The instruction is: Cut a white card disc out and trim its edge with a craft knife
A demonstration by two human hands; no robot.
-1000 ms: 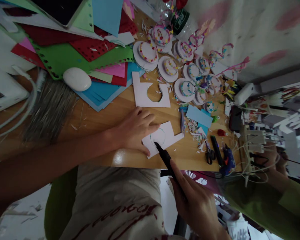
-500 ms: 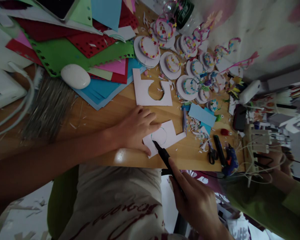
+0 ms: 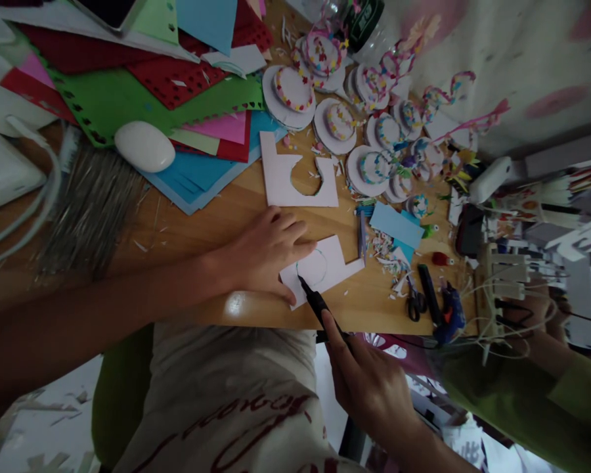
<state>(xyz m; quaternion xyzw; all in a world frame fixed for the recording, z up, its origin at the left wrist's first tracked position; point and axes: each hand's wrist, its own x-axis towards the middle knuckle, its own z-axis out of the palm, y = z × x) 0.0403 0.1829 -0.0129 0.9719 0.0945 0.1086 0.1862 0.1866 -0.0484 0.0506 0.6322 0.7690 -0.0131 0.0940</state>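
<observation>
My left hand [image 3: 270, 253] lies flat, fingers apart, its thumb and index finger pressing the left side of a small white board [image 3: 335, 253]. A circle outline is drawn on that board, and a narrow strip juts from its right end. In my right hand [image 3: 372, 381] is a slim black pen-shaped tool [image 3: 317, 303], gripped like a pen. Its tip touches the board at the lower left of the circle. Just beyond my left hand lies a larger white board [image 3: 278, 187] with a round piece cut out of it.
Several decorated white paper hats [image 3: 289, 98] crowd the back of the table. Coloured sheets [image 3: 177, 105] and a white mouse [image 3: 144, 146] are at left, beside thin wires [image 3: 91, 210]. Paper scraps, scissors [image 3: 415, 302] and a blue glue gun [image 3: 450, 315] sit right. Another person's sleeve [image 3: 512, 387] is at far right.
The tool's tip has shifted very slightly up and left along the drawn circle, and my right hand has moved left with it. My left hand stays on the board.
</observation>
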